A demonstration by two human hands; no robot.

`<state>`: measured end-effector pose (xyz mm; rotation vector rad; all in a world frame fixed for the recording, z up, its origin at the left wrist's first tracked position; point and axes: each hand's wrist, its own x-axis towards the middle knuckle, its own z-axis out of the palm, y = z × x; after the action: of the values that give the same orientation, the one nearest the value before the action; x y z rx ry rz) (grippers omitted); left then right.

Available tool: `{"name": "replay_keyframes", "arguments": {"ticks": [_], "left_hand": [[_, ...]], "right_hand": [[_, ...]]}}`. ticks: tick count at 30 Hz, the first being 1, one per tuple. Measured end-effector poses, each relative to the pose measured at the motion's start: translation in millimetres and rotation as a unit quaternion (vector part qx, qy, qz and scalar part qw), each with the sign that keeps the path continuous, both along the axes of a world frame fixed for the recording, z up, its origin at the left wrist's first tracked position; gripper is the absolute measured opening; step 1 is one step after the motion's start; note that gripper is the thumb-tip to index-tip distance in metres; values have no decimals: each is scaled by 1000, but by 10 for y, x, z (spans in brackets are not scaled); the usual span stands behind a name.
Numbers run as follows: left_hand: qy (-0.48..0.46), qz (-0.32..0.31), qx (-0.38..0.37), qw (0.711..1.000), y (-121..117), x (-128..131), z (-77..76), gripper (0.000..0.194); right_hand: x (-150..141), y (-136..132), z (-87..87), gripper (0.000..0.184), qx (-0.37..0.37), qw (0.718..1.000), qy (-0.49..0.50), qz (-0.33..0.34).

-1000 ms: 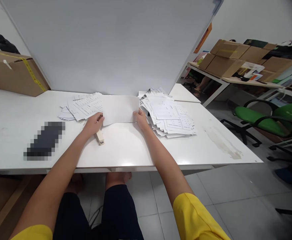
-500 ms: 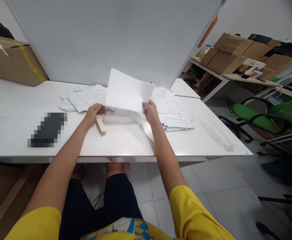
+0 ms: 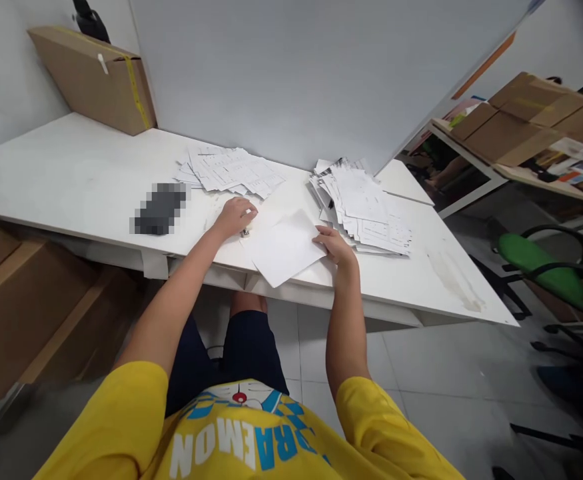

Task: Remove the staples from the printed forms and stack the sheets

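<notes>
While the right hand (image 3: 336, 245) has its fingers at the right edge of the white sheet (image 3: 288, 248), can't tell if they're clamped on it; sheet lies by the table's (image 3: 96, 163) front edge, near corner poking past it. Left hand (image 3: 235, 217) is bent over the mostly hidden stapler (image 3: 244, 233), left of the sheet, can't tell if its fingers grip. Left paper pile (image 3: 231, 170) and right paper pile (image 3: 364, 207) sit farther back, blurred-out dark object (image 3: 161, 209) left of the left hand.
</notes>
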<state>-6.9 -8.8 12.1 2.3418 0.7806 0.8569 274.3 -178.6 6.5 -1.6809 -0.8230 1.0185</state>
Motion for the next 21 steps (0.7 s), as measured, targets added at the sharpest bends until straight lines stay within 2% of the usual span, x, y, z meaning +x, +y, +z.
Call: {"name": "replay_keyframes", "arguments": {"ticks": [3, 8, 16, 21], "left_hand": [[38, 18, -14, 999, 23, 16, -24, 28], [44, 11, -36, 998, 26, 11, -9, 29], [40, 27, -44, 998, -8, 24, -8, 27], [69, 20, -40, 997, 13, 51, -1, 33]], "right_hand": [[-67, -59, -44, 42, 35, 998, -5, -43], [-107, -82, -49, 46, 49, 997, 4, -57], [-101, -80, -75, 39, 64, 992, 7, -105], [-92, -61, -103, 37, 72, 991, -28, -106]]}}
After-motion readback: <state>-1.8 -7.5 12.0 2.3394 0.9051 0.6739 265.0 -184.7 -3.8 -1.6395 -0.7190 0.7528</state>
